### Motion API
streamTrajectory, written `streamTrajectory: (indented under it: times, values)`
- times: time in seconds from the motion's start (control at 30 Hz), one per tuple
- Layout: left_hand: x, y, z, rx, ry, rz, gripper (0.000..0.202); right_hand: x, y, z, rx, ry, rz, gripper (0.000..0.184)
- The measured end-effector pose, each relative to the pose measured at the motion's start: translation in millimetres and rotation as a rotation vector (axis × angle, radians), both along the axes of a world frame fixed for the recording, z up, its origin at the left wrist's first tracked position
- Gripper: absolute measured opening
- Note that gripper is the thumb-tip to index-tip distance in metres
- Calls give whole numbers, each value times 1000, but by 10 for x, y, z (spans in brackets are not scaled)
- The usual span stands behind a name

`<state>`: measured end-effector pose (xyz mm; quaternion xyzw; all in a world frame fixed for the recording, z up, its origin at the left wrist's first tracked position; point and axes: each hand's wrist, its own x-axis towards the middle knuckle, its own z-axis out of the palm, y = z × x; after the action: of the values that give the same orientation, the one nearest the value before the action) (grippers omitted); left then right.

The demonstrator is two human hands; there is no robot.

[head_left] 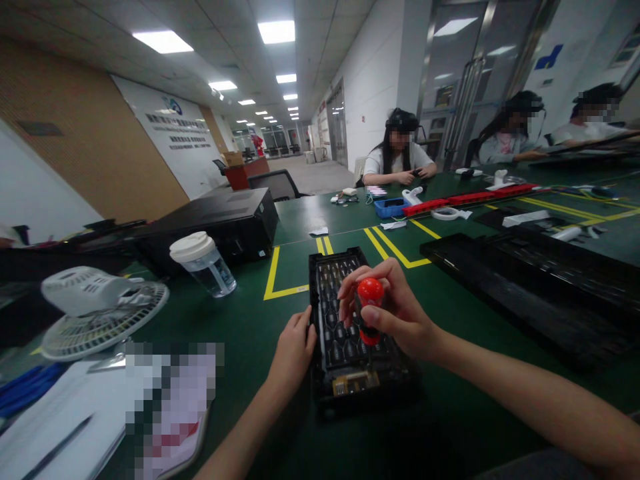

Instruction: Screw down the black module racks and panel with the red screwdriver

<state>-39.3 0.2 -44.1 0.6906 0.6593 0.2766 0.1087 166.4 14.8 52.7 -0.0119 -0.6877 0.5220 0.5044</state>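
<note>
A black keyboard frame [345,280] with its keycaps off lies on the green table in front of me, a small circuit board showing at its near end. My left hand [293,350] is closed on the frame's left edge and holds it steady. My right hand [395,310] is wrapped round a screwdriver with a red and black handle [370,310], held upright with its tip down on the frame's near right part.
A small white fan [97,310] and a lidded clear cup [205,263] stand at the left, beside papers. A black box [220,223] sits behind them. Black keyboards [540,280] lie at the right. Three people sit at the far side with a blue tray [390,208].
</note>
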Motion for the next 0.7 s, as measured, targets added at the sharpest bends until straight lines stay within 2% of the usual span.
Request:
streamTrajectory:
  times: [0.3,0.57,0.7]
  values:
    - [-6,11,-28,26,16,-2,42,-38,-23,-13,-27,4,47,30]
    - [-7,-4,-14,6,-1,2,44,-42,-43,-33,-90,-21,-41,33]
    - [-4,-9,-8,9,-2,8,44,-37,-22,-59,-101,-26,-27,36]
